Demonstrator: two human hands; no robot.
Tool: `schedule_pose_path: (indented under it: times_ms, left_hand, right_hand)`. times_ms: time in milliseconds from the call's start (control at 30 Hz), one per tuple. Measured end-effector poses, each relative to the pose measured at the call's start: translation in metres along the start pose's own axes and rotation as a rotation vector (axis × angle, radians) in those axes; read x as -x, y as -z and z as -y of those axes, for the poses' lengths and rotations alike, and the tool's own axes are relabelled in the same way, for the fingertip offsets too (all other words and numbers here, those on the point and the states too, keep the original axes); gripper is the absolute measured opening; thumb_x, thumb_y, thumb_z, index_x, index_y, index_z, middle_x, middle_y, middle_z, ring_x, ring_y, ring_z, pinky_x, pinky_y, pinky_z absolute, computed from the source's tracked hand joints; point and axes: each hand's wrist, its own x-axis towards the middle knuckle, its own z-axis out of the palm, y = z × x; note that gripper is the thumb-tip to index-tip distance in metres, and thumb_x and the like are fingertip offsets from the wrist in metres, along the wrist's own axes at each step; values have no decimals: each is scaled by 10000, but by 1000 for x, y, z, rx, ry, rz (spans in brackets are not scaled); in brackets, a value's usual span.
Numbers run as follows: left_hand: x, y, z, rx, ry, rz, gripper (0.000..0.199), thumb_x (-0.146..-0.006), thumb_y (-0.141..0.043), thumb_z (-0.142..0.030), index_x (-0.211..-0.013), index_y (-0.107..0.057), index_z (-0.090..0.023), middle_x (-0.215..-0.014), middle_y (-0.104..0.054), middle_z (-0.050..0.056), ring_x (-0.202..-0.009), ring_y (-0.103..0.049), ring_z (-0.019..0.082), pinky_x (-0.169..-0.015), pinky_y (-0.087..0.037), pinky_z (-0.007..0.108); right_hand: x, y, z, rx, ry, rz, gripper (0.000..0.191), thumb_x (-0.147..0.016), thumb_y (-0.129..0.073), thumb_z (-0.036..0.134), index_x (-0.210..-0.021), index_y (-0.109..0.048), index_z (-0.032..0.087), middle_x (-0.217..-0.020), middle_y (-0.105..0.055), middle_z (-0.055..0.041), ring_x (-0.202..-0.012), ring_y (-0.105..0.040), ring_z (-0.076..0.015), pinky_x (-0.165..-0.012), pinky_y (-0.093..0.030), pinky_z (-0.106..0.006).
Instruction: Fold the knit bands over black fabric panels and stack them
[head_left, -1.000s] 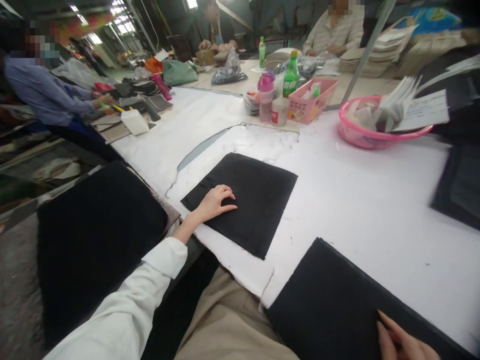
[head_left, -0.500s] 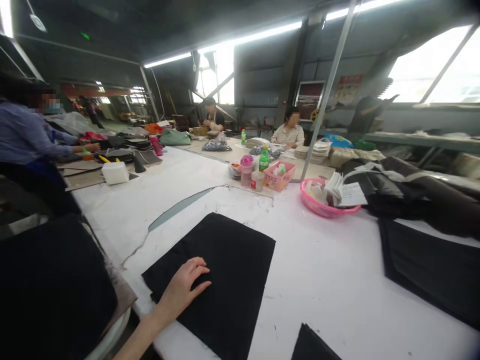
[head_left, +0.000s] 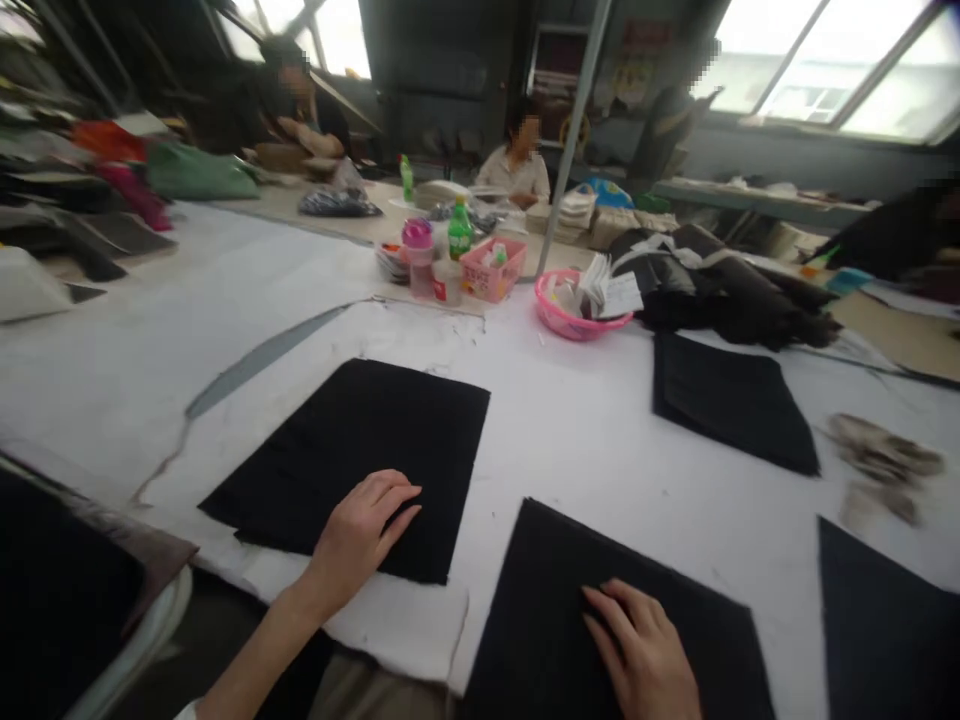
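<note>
My left hand (head_left: 367, 525) rests on a black fabric piece (head_left: 337, 430) with slightly edged layers, lying left of centre. Its fingers are loosely stretched, the thumb apart from them. My right hand (head_left: 649, 650) touches the top of a second black fabric stack (head_left: 540, 590) at the bottom centre. Its fingers are bent and the thumb stands a little apart; no cloth shows lifted between them. The white-covered table (head_left: 577, 440) lies under both pieces.
More black fabric lies at right, one stack (head_left: 735, 400) farther back and another (head_left: 892, 630) at the edge. A stained rag (head_left: 885, 450) is beside them. A pink basin (head_left: 574, 325), pink basket (head_left: 506, 275) and green bottle (head_left: 459, 230) stand behind. Co-workers sit across the table.
The view has turned right and down. My right hand has come into view on the bottom-centre fabric stack. My left hand stays on its black fabric.
</note>
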Motion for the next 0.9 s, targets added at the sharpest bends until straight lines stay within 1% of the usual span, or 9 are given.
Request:
schedule_pose_path:
  times_ms: [133,200,267,367,433,533,700,800,900]
  left_hand:
    - [8,-35,-87,217,-294,269,231,-938,-537,-267,-1154,-617,-247,-1125,-647,82,-1124,-595,230,-979,-513,393]
    - [17,-50,-115,225,-378,337,269,-912,-590,-296,-1174,-611,-239,-1120,-656,87,-1117,-602,248,-972,-518,423]
    - [26,-59,-129,189,-393,358,308,-883,-633,-327,-1178,-611,-241,-1116,-661,95,-1101,-610,270,-939,-529,455]
    - [34,-63,-133,142,-385,367,312,-876,-640,-331,-1176,-608,-252,-1124,-656,100,-1091,-611,276,-914,-528,460]
    - [36,-62,-132,127,-391,384,311,-876,-638,-322,-1177,-603,-250,-1141,-649,96,-1100,-602,276,-924,-517,450]
    - [41,-61,-132,97,-395,394,313,-869,-647,-310,-1167,-599,-227,-1153,-642,93,-1099,-590,284,-928,-501,448]
    - [52,-64,-136,77,-400,389,321,-865,-653,-338,-1142,-603,-183,-1127,-639,103,-1075,-576,286,-898,-494,451]
    - [53,-61,-137,81,-375,400,320,-854,-669,-334,-1127,-609,-177,-1112,-636,97,-1064,-571,286,-893,-487,452]
    - [45,-52,-135,135,-356,492,280,-859,-670,-331,-1093,-618,-188,-1082,-635,75,-1051,-570,260,-894,-484,417]
  right_hand:
    - [1,9,20,-27,-18,148,248,-946,-505,239,-1138,-657,278,-1141,-610,-71,-1069,-571,-225,-881,-506,-390]
    - [3,14,23,-54,-39,178,251,-942,-513,220,-1142,-652,282,-1154,-602,-65,-1082,-555,-223,-902,-495,-398]
    - [4,22,23,-91,-42,218,260,-939,-522,215,-1159,-641,288,-1174,-594,-60,-1100,-542,-223,-908,-491,-398]
    - [-1,37,21,-138,-39,274,214,-944,-521,222,-1107,-649,277,-1136,-610,-52,-1043,-559,-210,-865,-491,-377]
    - [-12,45,23,-137,-44,263,183,-957,-504,238,-1060,-654,258,-1076,-625,-50,-973,-570,-196,-839,-478,-364]
    - [-36,44,33,-102,-14,252,179,-968,-491,246,-1058,-645,240,-1034,-632,-46,-939,-556,-186,-832,-447,-353]
    - [-64,6,57,-52,63,270,135,-951,-528,230,-1025,-641,234,-985,-637,-39,-920,-536,-193,-800,-403,-354]
    - [-64,-17,63,-39,58,232,107,-920,-588,242,-1014,-639,241,-973,-635,-33,-920,-523,-202,-788,-382,-359]
    - [-59,-29,61,-60,33,210,102,-910,-606,247,-1008,-636,246,-950,-632,-23,-916,-512,-199,-792,-370,-355]
